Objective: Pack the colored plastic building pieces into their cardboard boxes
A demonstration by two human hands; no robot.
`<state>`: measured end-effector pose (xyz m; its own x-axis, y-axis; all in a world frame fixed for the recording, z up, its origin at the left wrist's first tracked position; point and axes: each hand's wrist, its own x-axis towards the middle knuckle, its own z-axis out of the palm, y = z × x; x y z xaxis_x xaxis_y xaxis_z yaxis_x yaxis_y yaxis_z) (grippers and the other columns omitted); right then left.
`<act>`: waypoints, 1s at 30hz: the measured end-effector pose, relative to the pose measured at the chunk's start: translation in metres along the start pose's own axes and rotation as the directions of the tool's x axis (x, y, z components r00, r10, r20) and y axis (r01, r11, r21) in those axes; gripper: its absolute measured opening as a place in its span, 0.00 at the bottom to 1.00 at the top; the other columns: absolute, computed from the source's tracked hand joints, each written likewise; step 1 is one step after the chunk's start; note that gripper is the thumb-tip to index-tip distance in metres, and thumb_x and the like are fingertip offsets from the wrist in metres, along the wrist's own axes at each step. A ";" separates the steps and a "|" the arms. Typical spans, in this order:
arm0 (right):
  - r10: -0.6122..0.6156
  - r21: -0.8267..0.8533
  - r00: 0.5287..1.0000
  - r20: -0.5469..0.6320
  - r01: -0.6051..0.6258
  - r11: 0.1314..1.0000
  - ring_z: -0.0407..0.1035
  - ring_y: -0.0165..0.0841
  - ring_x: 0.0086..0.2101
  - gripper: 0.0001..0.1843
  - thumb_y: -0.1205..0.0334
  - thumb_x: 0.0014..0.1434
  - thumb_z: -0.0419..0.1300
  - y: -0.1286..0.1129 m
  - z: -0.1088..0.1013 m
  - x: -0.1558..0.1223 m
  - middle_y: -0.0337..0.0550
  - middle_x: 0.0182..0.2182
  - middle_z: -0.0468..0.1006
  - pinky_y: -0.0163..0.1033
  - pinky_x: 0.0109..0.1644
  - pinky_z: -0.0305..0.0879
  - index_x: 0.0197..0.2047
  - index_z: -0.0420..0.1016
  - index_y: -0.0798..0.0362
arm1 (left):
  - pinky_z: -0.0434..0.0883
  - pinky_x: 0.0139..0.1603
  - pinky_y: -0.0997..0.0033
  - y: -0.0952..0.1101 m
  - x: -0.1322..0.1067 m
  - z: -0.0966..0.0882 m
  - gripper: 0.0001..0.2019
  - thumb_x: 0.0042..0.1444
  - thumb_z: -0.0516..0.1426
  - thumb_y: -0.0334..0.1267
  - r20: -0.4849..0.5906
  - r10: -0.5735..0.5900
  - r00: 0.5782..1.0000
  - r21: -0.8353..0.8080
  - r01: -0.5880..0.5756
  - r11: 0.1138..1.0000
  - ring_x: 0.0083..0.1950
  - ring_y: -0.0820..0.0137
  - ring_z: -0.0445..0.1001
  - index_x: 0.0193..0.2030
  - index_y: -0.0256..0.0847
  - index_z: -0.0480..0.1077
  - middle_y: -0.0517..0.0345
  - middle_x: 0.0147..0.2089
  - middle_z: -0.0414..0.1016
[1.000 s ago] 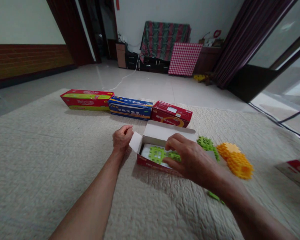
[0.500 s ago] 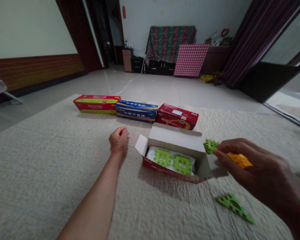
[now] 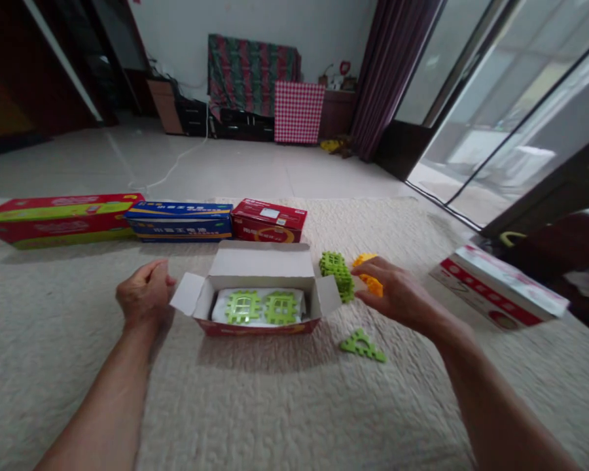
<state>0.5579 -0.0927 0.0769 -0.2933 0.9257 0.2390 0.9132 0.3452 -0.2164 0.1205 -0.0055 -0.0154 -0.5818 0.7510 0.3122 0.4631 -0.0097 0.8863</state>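
An open red box with white flaps lies on the carpet in front of me. Two green square grid pieces rest inside it on a white pad. My left hand sits loosely curled beside the box's left flap, holding nothing. My right hand reaches to the right of the box, fingers closing on the yellow-orange pieces next to a stack of green grid pieces. A green triangular piece lies on the carpet just in front of that hand.
Three closed boxes stand in a row behind: red-and-yellow, blue, red. A white-and-red box lies at the right. The cream carpet ends at tiled floor; glass doors and curtains at right.
My right hand left the box's inside, swung right and now touches the yellow-orange pieces. My view turned right, bringing the white-and-red box into sight. The left hand stayed by the flap.
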 end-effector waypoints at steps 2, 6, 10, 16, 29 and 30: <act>0.020 -0.022 1.000 0.013 -0.019 1.000 0.72 0.37 0.42 0.17 0.65 0.57 0.59 -0.004 0.004 0.000 0.52 0.46 0.75 0.44 0.49 0.69 0.50 0.74 0.56 | 0.68 0.28 0.65 0.006 -0.004 0.000 0.13 0.53 0.59 0.45 -0.010 -0.023 1.000 -0.006 0.023 1.000 0.26 0.65 0.70 0.41 0.42 0.78 0.59 0.24 0.72; 0.065 -0.055 0.998 -0.025 -0.067 0.996 0.71 0.37 0.42 0.17 0.66 0.57 0.60 -0.009 0.019 0.003 0.51 0.44 0.74 0.45 0.48 0.68 0.51 0.74 0.54 | 0.69 0.30 0.63 0.023 -0.011 -0.001 0.10 0.51 0.59 0.44 -0.011 -0.057 0.998 0.006 0.057 0.998 0.27 0.64 0.71 0.37 0.43 0.77 0.58 0.24 0.72; 0.083 -0.085 0.992 -0.091 -0.091 0.992 0.70 0.37 0.42 0.11 0.65 0.59 0.59 -0.010 0.034 0.005 0.48 0.43 0.74 0.43 0.48 0.66 0.46 0.76 0.52 | 0.69 0.29 0.66 0.030 -0.013 -0.001 0.09 0.50 0.59 0.41 -0.034 -0.073 0.997 0.034 0.074 0.997 0.26 0.67 0.70 0.35 0.41 0.77 0.60 0.23 0.71; 0.032 -0.150 0.993 -0.114 -0.049 0.987 0.69 0.38 0.39 0.09 0.64 0.62 0.55 -0.009 0.045 0.007 0.48 0.39 0.74 0.43 0.45 0.65 0.42 0.77 0.52 | 0.68 0.29 0.70 0.022 -0.007 -0.001 0.12 0.51 0.58 0.39 -0.002 -0.072 0.997 0.030 0.072 0.997 0.26 0.69 0.70 0.40 0.37 0.78 0.61 0.22 0.72; 0.036 0.072 0.926 -0.376 -0.009 0.997 0.72 0.36 0.32 0.09 0.58 0.58 0.59 -0.050 -0.017 0.036 0.45 0.33 0.77 0.42 0.37 0.66 0.37 0.79 0.51 | 0.68 0.29 0.71 0.003 0.002 0.004 0.16 0.51 0.56 0.43 0.003 -0.010 1.000 0.046 0.010 0.999 0.26 0.68 0.71 0.41 0.37 0.79 0.61 0.22 0.72; -0.002 0.097 0.936 -0.353 0.038 0.995 0.72 0.35 0.33 0.08 0.59 0.59 0.59 -0.063 -0.018 0.042 0.45 0.34 0.78 0.41 0.37 0.66 0.37 0.79 0.51 | 0.68 0.29 0.71 0.002 0.002 0.004 0.16 0.51 0.56 0.43 0.011 -0.008 1.000 0.045 0.007 0.999 0.26 0.69 0.71 0.40 0.37 0.79 0.61 0.22 0.72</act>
<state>0.4926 -0.0782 0.1179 -0.1762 0.8109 0.5580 0.8698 0.3936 -0.2975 0.1228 -0.0011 -0.0140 -0.5779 0.7584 0.3013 0.4886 0.0258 0.8721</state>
